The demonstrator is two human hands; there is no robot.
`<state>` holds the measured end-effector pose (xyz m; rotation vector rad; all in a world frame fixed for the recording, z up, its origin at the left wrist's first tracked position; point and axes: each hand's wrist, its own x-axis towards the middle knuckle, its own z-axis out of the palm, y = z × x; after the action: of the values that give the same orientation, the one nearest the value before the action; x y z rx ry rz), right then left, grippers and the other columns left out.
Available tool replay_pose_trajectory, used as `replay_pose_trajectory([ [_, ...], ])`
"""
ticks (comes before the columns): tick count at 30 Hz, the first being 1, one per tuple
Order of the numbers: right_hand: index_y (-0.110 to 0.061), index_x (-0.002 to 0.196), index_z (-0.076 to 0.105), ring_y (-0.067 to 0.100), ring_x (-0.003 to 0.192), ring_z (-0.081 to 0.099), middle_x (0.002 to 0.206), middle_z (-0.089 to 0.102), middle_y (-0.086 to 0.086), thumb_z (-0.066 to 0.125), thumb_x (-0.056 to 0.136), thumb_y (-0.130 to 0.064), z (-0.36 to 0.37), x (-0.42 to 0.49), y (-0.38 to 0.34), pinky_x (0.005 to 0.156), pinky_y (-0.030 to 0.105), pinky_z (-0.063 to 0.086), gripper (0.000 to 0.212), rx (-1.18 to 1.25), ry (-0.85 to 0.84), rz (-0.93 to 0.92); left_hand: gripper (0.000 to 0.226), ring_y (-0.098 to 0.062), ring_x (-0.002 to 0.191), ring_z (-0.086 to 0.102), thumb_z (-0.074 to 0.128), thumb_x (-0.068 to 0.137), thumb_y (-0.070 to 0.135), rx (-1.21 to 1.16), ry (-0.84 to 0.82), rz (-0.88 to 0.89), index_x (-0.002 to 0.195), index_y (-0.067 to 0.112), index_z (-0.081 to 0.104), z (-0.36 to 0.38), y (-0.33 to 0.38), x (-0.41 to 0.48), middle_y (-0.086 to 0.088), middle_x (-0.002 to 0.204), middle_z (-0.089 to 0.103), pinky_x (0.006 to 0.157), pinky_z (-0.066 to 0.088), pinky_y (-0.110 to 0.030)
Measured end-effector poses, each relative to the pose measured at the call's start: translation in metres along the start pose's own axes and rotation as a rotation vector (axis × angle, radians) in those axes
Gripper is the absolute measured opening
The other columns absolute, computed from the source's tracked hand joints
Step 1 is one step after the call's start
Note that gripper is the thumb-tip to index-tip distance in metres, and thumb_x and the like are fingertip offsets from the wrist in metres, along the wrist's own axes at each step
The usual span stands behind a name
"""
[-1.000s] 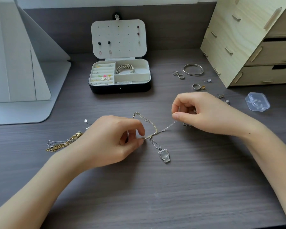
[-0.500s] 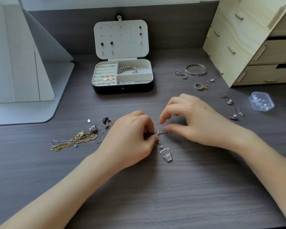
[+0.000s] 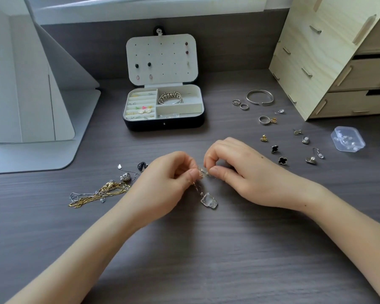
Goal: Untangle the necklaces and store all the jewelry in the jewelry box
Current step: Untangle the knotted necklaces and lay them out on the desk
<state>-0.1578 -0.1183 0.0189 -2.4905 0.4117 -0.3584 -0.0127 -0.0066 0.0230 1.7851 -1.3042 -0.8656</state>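
A thin silver necklace with a clear pendant (image 3: 209, 200) lies on the dark desk at centre. My left hand (image 3: 162, 185) pinches its bunched chain just above the pendant. My right hand (image 3: 239, 170) pinches the same chain right beside it, fingertips almost touching. A tangle of gold and silver necklaces (image 3: 101, 190) lies to the left of my left hand. The open jewelry box (image 3: 162, 125) stands behind, with earrings in its left slots and a bracelet in a right compartment. Loose rings, a bangle (image 3: 260, 97) and earrings (image 3: 282, 160) lie at right.
A wooden drawer unit (image 3: 338, 62) stands at the back right. A small clear plastic case (image 3: 348, 139) lies in front of it. A grey stand (image 3: 31, 106) fills the left side. Bare desk spreads in front of my hands.
My right hand has moved left, towards my left hand, and the stretched chain has gathered into a small bunch between the fingertips. The pendant stays put.
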Motion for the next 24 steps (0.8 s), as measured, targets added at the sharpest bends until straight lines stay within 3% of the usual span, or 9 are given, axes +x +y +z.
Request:
replay_pose_trajectory([
  [3, -0.013, 0.088, 0.055, 0.008, 0.079, 0.053, 0.083, 0.06, -0.006, 0.05, 0.092, -0.012, -0.004, -0.002, -0.005, 0.074, 0.02, 0.042, 0.006, 0.166, 0.005, 0.047, 0.02, -0.005, 0.063, 0.056, 0.047, 0.094, 0.003, -0.335, 0.002, -0.082, 0.076, 0.009, 0.054, 0.0, 0.005, -0.001, 0.001, 0.073, 0.067, 0.062, 0.045, -0.015],
  [5, -0.013, 0.086, 0.054, 0.01, 0.074, 0.056, 0.076, 0.061, -0.007, 0.051, 0.092, -0.004, -0.005, -0.004, -0.007, 0.071, 0.022, 0.044, 0.011, 0.218, 0.007, 0.056, 0.021, -0.006, 0.058, 0.054, 0.044, 0.095, 0.001, -0.424, 0.022, -0.097, 0.076, 0.008, 0.051, 0.001, 0.007, -0.001, 0.001, 0.067, 0.065, 0.057, 0.044, -0.013],
  [10, -0.021, 0.087, 0.057, 0.016, 0.065, 0.053, 0.067, 0.06, -0.008, 0.059, 0.089, -0.011, -0.008, -0.005, -0.009, 0.065, 0.031, 0.044, 0.011, 0.28, -0.007, 0.101, 0.019, -0.008, 0.055, 0.048, 0.043, 0.097, 0.008, -0.366, 0.101, -0.053, 0.08, 0.013, 0.047, 0.003, 0.002, -0.001, 0.002, 0.063, 0.064, 0.053, 0.037, -0.017],
  [15, -0.022, 0.092, 0.061, 0.004, 0.056, 0.047, 0.063, 0.06, -0.005, 0.071, 0.081, -0.013, -0.014, -0.007, -0.011, 0.057, 0.018, 0.04, 0.018, 0.32, -0.001, 0.127, 0.015, -0.011, 0.054, 0.048, 0.047, 0.095, 0.01, -0.286, 0.147, -0.025, 0.081, 0.015, 0.049, 0.005, -0.001, 0.0, 0.0, 0.065, 0.068, 0.058, 0.038, -0.025],
  [19, -0.026, 0.098, 0.06, 0.004, 0.054, 0.047, 0.063, 0.061, -0.001, 0.076, 0.075, -0.013, -0.017, -0.007, -0.012, 0.056, 0.016, 0.038, 0.031, 0.349, -0.018, 0.176, 0.012, -0.008, 0.05, 0.049, 0.05, 0.093, 0.007, -0.27, 0.151, 0.027, 0.083, 0.014, 0.051, 0.005, -0.002, 0.0, -0.001, 0.064, 0.07, 0.055, 0.04, -0.018],
  [24, -0.029, 0.113, 0.058, 0.003, 0.053, 0.05, 0.062, 0.066, -0.002, 0.072, 0.079, -0.023, -0.017, -0.008, -0.015, 0.057, 0.013, 0.04, 0.038, 0.372, -0.087, 0.252, 0.004, -0.016, 0.063, 0.055, 0.048, 0.088, 0.023, -0.263, 0.103, 0.152, 0.09, 0.021, 0.052, 0.004, -0.003, 0.0, 0.001, 0.068, 0.069, 0.059, 0.041, -0.024],
])
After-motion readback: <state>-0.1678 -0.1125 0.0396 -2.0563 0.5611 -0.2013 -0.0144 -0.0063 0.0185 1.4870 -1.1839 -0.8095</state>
